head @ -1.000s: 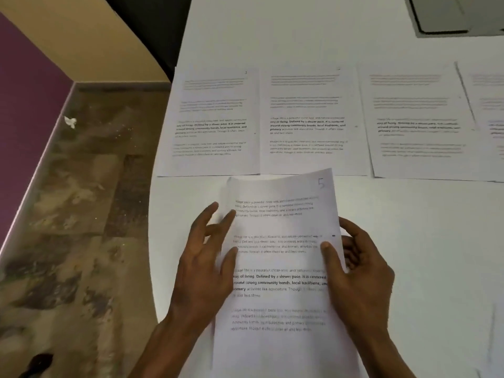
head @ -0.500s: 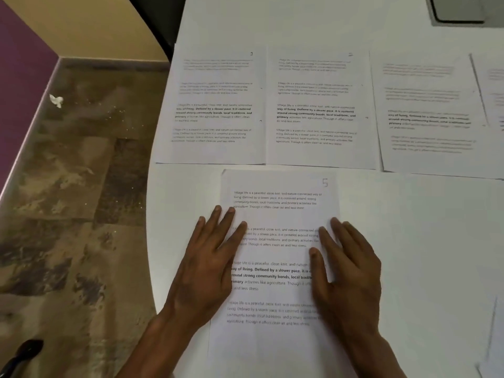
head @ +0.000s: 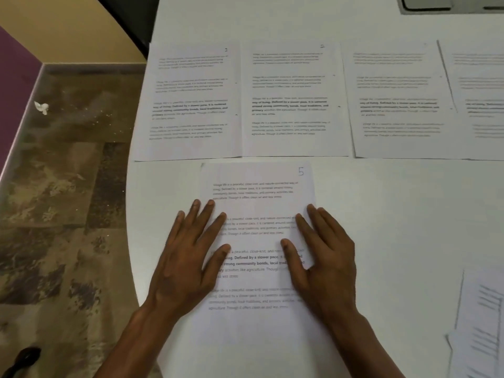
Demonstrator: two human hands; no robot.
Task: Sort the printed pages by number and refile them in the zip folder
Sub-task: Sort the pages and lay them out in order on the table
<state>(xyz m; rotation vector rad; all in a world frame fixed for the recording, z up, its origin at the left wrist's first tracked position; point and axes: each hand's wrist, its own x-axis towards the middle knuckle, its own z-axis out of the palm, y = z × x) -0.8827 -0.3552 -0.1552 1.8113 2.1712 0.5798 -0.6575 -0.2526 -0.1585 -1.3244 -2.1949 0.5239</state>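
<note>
A printed page marked 5 (head: 259, 203) lies flat on the white table (head: 381, 208) near its front edge. My left hand (head: 191, 257) presses flat on the page's left side with straight fingers. My right hand (head: 324, 257) presses flat on its right side. Behind it, several printed pages lie in a row: one at the left (head: 191, 105), one in the middle (head: 291, 102), one further right (head: 398, 105), and a part of another at the right edge (head: 480, 99). A grey folder (head: 450, 4) shows at the top right corner.
More loose sheets (head: 482, 323) lie at the table's lower right. The table's curved edge runs down the left, with patterned floor (head: 60, 214) beyond it. A scrap of white paper (head: 41, 107) lies on the floor, and a dark object (head: 24, 358) is at the bottom left.
Page 5 was held lifted between both hands; it has been laid down on the table, and both hands have flattened out on it.
</note>
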